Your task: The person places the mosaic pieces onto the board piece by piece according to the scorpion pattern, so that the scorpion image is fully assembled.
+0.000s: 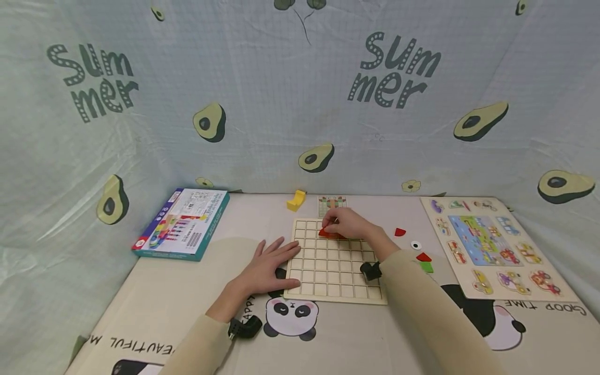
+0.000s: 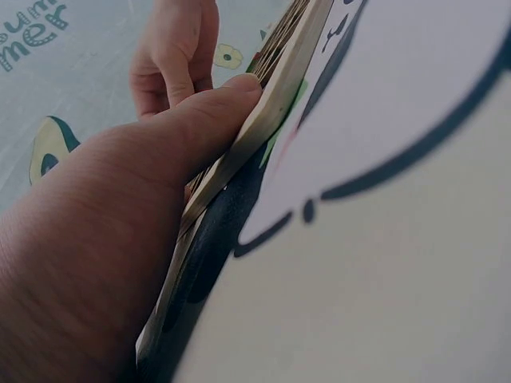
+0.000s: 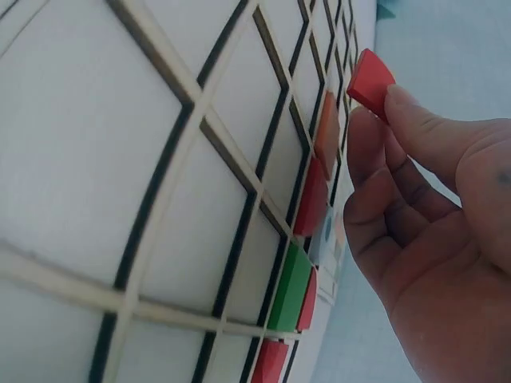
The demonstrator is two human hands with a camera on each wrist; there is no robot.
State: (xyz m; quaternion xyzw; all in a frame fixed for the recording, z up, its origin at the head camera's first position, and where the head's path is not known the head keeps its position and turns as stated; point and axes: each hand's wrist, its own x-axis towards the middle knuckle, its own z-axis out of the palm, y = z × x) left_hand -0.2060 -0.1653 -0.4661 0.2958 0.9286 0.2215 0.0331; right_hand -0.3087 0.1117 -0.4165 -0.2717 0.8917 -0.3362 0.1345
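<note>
A pale wooden grid board [image 1: 323,271] lies flat in the middle of the table. My left hand [image 1: 269,268] rests spread at its left side, with fingertips and thumb on the edge; the left wrist view shows the thumb [image 2: 223,100] on the rim. Over the board's far rows, my right hand [image 1: 349,224] pinches a small red piece with a curved edge [image 3: 371,80] between thumb and fingers. Along the far cells in the right wrist view sit an orange piece [image 3: 327,132], a red piece [image 3: 311,199] and a green piece [image 3: 289,287]. The right hand partly hides these cells in the head view.
A pattern card [image 1: 332,202] lies behind the board, beside a yellow block [image 1: 296,200]. Right of the board are a loose red piece [image 1: 400,232], a round eye piece [image 1: 415,245] and a green piece [image 1: 426,267]. A picture puzzle [image 1: 492,260] lies right, a box [image 1: 183,224] left.
</note>
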